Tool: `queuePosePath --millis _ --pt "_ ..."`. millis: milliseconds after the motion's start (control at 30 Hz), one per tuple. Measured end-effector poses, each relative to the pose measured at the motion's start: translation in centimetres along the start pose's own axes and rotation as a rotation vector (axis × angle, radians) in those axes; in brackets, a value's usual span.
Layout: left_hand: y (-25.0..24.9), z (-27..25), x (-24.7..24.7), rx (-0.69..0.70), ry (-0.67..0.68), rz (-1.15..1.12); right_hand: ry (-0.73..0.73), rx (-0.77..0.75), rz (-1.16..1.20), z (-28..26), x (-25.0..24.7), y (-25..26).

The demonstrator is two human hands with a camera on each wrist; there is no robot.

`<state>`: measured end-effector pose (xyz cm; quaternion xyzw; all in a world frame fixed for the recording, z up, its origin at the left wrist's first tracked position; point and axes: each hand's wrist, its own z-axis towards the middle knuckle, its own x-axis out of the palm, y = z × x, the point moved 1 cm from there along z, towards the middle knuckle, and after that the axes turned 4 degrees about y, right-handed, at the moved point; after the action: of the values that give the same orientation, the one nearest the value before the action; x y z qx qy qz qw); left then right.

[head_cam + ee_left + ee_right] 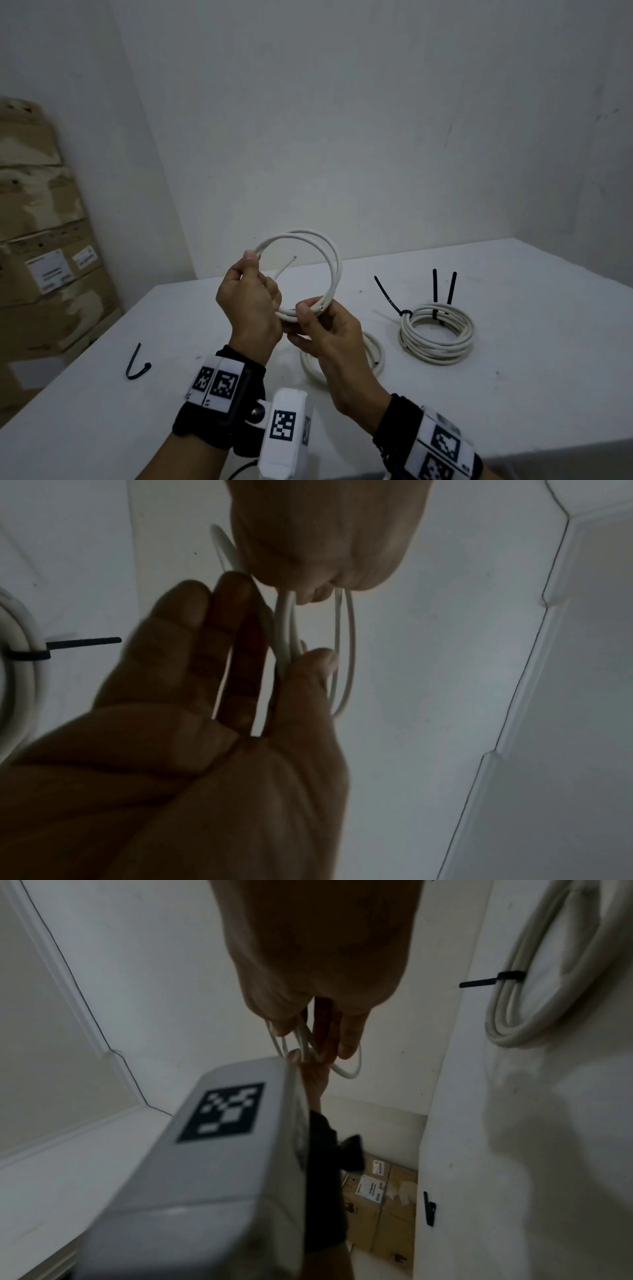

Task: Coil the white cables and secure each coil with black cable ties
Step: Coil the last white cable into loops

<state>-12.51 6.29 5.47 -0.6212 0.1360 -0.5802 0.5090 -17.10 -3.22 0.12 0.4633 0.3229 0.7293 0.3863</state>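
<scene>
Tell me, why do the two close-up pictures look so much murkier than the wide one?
Head view: dim, even room light, the coil in both hands fairly sharp, straight edges bowed by the wide lens. Left wrist view: the left hand is backlit, nearly a silhouette, and smeared. Right wrist view: the right hand fills the top, soft and blurred; the camera housing blocks much.

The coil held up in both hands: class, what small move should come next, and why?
Probably wind the loose cable end into the coil. The left hand and right hand both grip the loops, yet that end sticks out free and no tie holds them. A spare black tie lies on the table for afterwards; the coil beside it is already tied.
</scene>
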Motion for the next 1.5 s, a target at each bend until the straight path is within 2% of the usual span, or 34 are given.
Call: queuePosePath --millis 133,233,400,467,533,600,633,700,733,767,833,900,1000,1033,1167,1267,1333,1400,1500 --pt "0.3 0.2 -0.2 -0.066 -0.025 -0.02 0.008 -0.021 -0.044 -0.2 -0.1 -0.1" --pt "0.8 0.5 -0.6 -0.178 -0.049 -0.066 0.005 -0.048 -0.115 -0.3 0.0 -0.1" --pt "2.1 0.7 -1.1 -0.373 0.019 -0.058 0.01 -0.106 -0.201 0.2 -0.5 0.6" --pt "2.5 0.7 -1.6 -0.405 0.044 -0.027 0.026 -0.109 -0.237 0.6 -0.8 1.2" --pt "2.8 0.6 -2.2 -0.402 0.069 0.109 0.045 -0.098 -0.265 1.1 -1.0 2.0" --pt "3.2 0.3 -2.9 -0.266 0.103 0.403 0.049 -0.064 -0.274 1.7 -1.4 2.9" --pt "3.2 -0.2 -3.3 -0.115 0.103 0.576 0.056 -0.034 -0.27 2.0 -1.6 3.4" --pt "2.5 -1.5 -3.8 0.318 0.15 0.776 0.085 0.028 -0.267 2.7 -2.0 4.5" --pt "2.1 -2.0 -3.8 0.476 0.253 0.797 0.1 0.051 -0.273 3.0 -2.2 5.0" --pt "1.8 -2.4 -3.7 0.533 0.407 0.794 0.113 0.07 -0.283 3.3 -2.3 5.4" --pt "1.8 -2.9 -3.3 0.441 0.702 0.771 0.136 0.092 -0.307 3.7 -2.3 5.9" --pt "1.9 -3.1 -2.8 0.364 0.815 0.74 0.151 0.092 -0.339 3.9 -2.0 6.1" --pt "2.5 -3.6 -2.1 0.337 0.72 0.684 0.122 0.049 -0.43 4.2 -1.7 5.8" --pt "2.6 -3.8 -1.9 0.284 0.677 0.626 0.105 0.017 -0.511 4.2 -1.6 5.7" --pt "2.9 -4.1 -1.4 -0.065 0.534 0.334 0.114 -0.122 -0.95 3.7 -1.3 5.1" --pt "3.3 -4.1 -1.7 -0.187 0.54 0.222 0.21 -0.18 -1.338 2.8 -1.0 4.9" --pt "3.6 -4.3 -1.9 -0.271 0.537 0.174 0.224 -0.29 -1.597 2.4 -0.9 4.5" --pt "3.8 -4.6 -1.9 -0.311 0.513 0.145 0.126 -0.407 -1.731 2.0 -0.5 4.2" --pt "4.4 -4.5 -2.0 -0.328 0.475 0.1 -0.084 -0.596 -1.657 1.5 -0.5 3.4"
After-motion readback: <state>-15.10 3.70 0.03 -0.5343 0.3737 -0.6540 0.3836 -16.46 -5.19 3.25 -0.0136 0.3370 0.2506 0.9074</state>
